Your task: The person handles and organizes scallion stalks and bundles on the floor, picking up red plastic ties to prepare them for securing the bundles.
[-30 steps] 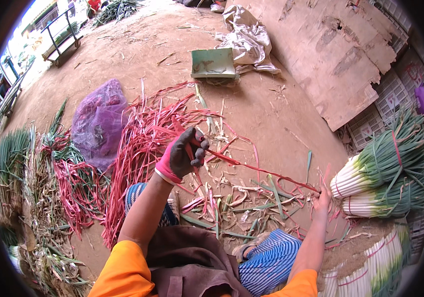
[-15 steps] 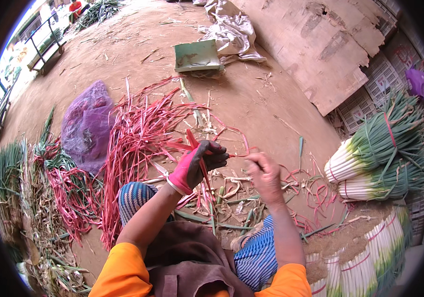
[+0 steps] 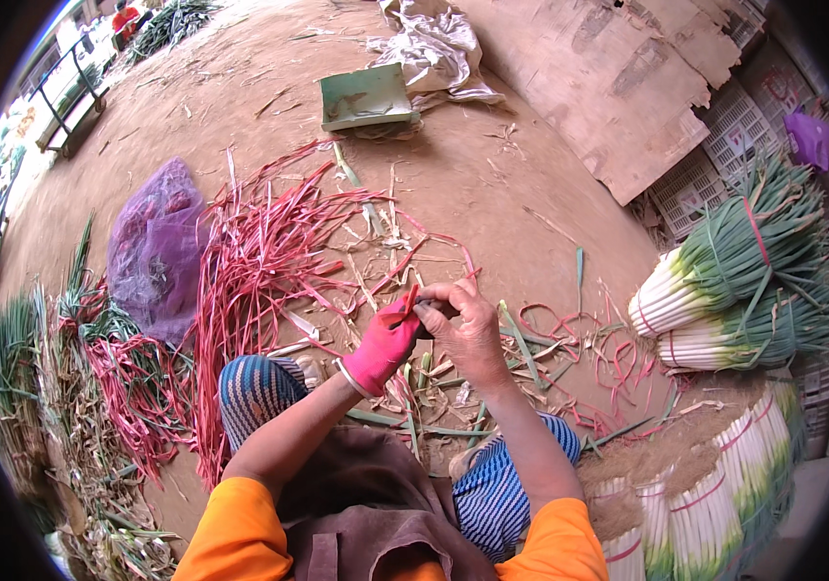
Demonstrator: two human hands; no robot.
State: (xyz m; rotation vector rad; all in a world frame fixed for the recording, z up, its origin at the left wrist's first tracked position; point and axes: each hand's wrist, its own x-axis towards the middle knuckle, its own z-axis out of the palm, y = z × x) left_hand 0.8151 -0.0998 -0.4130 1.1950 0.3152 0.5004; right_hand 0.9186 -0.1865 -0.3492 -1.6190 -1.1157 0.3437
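My left hand [image 3: 382, 353], in a pink glove with dark fingers, is closed around a thin red plastic strip [image 3: 410, 298] that pokes up above the fingers. Against its fingertips, my bare right hand [image 3: 470, 334] pinches the strip; the exact grip is hidden between the hands. Both hands are raised in front of my knees. Beyond them and to the left spreads a big heap of red strips [image 3: 255, 257]. Loose red strips [image 3: 622, 373] and green leaf scraps [image 3: 526, 358] litter the ground around and below the hands.
Tied spring onion bundles [image 3: 700, 290] are stacked at the right, with more bundles [image 3: 705, 523] at lower right. A purple mesh bag [image 3: 158, 257] and unbundled onions [image 3: 10, 358] lie at the left. Ahead are a green tray-like piece [image 3: 366, 100], a white sack [image 3: 438, 58] and a worn board [image 3: 593, 107].
My hands have come together: the right moved left and slightly up to the left hand's fingertips. The left hand turned, showing the pink back of its glove. The view shifted slightly.
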